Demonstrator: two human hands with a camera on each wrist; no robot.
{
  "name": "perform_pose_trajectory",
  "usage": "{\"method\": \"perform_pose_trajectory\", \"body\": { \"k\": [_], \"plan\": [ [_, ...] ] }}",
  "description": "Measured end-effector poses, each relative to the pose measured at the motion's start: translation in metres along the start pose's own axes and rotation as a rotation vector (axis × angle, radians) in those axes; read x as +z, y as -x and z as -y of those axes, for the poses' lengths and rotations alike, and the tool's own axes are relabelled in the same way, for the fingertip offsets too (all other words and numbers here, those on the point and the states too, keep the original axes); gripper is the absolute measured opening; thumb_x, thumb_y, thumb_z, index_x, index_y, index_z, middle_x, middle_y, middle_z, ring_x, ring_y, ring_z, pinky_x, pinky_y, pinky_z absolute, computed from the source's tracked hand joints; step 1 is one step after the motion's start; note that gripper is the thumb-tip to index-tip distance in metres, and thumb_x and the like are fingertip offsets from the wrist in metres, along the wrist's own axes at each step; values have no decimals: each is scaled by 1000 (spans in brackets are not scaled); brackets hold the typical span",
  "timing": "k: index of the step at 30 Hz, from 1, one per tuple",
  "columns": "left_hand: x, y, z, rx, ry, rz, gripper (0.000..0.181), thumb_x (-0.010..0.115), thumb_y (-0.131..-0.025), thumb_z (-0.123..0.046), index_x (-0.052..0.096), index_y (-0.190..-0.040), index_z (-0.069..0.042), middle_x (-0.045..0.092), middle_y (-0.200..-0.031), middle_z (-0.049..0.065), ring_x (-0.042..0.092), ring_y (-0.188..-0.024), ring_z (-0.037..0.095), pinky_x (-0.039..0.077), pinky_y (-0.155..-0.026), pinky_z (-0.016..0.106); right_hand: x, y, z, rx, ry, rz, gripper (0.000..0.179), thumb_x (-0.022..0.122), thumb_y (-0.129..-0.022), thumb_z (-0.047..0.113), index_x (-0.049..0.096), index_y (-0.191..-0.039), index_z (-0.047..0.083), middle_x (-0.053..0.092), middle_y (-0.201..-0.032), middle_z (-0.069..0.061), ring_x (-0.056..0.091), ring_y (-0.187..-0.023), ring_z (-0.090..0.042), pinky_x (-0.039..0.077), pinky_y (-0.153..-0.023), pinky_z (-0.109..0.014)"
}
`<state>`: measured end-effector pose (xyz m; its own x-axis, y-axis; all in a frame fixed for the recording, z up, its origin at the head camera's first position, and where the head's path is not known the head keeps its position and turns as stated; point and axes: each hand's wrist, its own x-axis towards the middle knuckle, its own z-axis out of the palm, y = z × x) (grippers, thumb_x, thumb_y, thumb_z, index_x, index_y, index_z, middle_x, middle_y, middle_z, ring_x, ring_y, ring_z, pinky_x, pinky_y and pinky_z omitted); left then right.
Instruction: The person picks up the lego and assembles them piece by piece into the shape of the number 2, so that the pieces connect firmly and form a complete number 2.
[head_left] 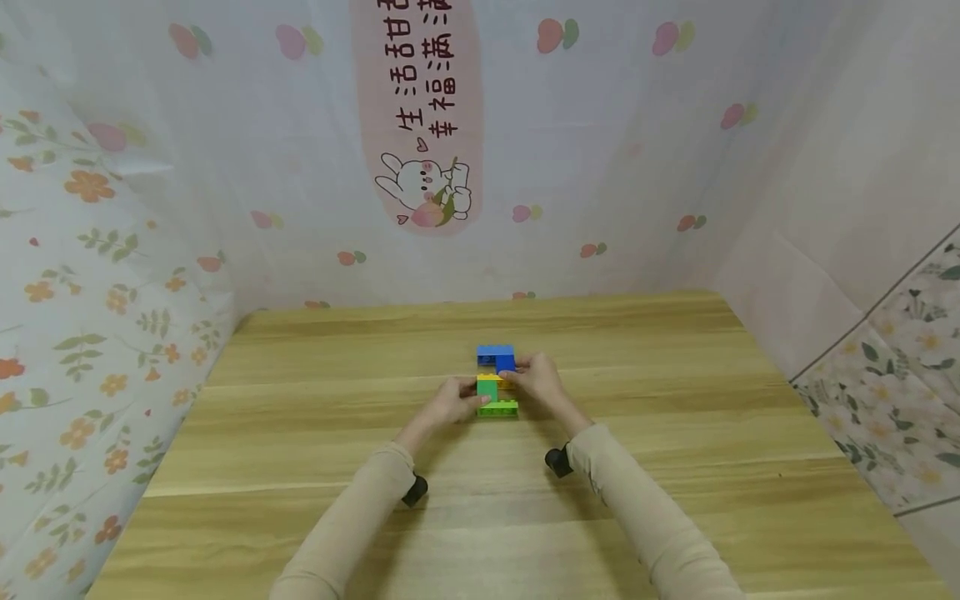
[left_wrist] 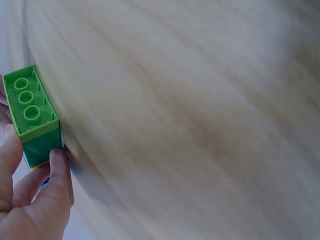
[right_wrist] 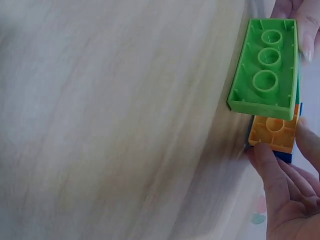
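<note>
A joined stack of toy building bricks lies between the hands in the head view. From near to far it has a light green long brick (head_left: pixel 508 409), a green square brick (head_left: pixel 487 390), a yellow-orange brick (head_left: pixel 489 377), a dark blue square brick (head_left: pixel 506 364) and a lighter blue long brick (head_left: pixel 495 351). My left hand (head_left: pixel 452 402) pinches the green square brick from the left. On the opposite side, my right hand (head_left: pixel 538 379) grips the dark blue brick between thumb and fingers. The light green brick's hollow underside (left_wrist: pixel 40 112) faces both wrist cameras.
The stack is on or just over a wood-grain table (head_left: pixel 315 467). Patterned cloth (head_left: pixel 600 167) hangs behind it and along both sides. A dark wrist camera (head_left: pixel 415 490) sits at the left sleeve, another black one (head_left: pixel 558 461) at the right.
</note>
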<state>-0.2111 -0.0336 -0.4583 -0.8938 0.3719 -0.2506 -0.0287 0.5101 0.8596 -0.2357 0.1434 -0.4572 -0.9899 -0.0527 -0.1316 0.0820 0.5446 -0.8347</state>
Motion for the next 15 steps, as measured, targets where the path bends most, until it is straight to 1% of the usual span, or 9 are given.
{"method": "perform_pose_trajectory", "body": {
  "k": [1, 3, 5, 7, 8, 12, 15],
  "plan": [
    [0, 1, -1, -10, -3, -2, 45, 56, -91, -18, 47, -130, 2, 59, -118, 19, 58, -105, 26, 51, -87, 34, 0, 2, 0, -30, -6, 1, 31, 70, -81, 17, 67, -99, -8, 68, -96, -21, 67, -81, -20, 55, -67, -26],
    [0, 4, -1, -26, -15, -5, 44, 56, -91, -19, 48, -129, 2, 59, -118, 19, 58, -105, 26, 51, -88, 34, 1, 5, 1, -37, 2, 7, 28, 71, -80, 18, 69, -94, -6, 70, -90, -18, 64, -73, -13, 54, -63, -23],
    [2, 8, -1, -40, -25, -2, 43, 56, -91, -19, 49, -129, 1, 60, -116, 17, 58, -104, 24, 51, -86, 33, 2, 9, 1, -33, 6, 11, 25, 71, -80, 17, 70, -91, -5, 71, -85, -16, 61, -69, -10, 52, -60, -23],
    [2, 10, -1, -41, -30, 6, 41, 56, -91, -19, 50, -128, 0, 61, -114, 16, 58, -101, 23, 52, -85, 31, 3, 12, 2, -30, 17, 11, 23, 70, -80, 16, 71, -89, -5, 71, -84, -17, 60, -70, -8, 52, -61, -21],
    [2, 11, -2, -36, -33, 7, 41, 56, -91, -19, 50, -127, 1, 61, -113, 16, 59, -100, 22, 52, -84, 30, 4, 12, 3, -3, 25, 10, 21, 70, -81, 14, 71, -90, -5, 71, -87, -17, 60, -73, -8, 53, -63, -22],
    [2, 13, -3, -4, -28, 10, 39, 55, -92, -17, 52, -125, 2, 63, -110, 16, 60, -95, 20, 53, -81, 28, 3, 15, 8, 10, 45, 8, 19, 68, -82, 12, 71, -89, -5, 71, -87, -18, 52, -65, -6, 44, -55, -17],
    [1, 15, -4, 20, -22, 15, 36, 55, -92, -15, 53, -123, 3, 63, -108, 16, 59, -92, 18, 53, -79, 27, 2, 17, 11, 16, 61, 10, 20, 67, -82, 13, 71, -87, -6, 70, -84, -18, 47, -58, -7, 38, -50, -16]
  ]
}}
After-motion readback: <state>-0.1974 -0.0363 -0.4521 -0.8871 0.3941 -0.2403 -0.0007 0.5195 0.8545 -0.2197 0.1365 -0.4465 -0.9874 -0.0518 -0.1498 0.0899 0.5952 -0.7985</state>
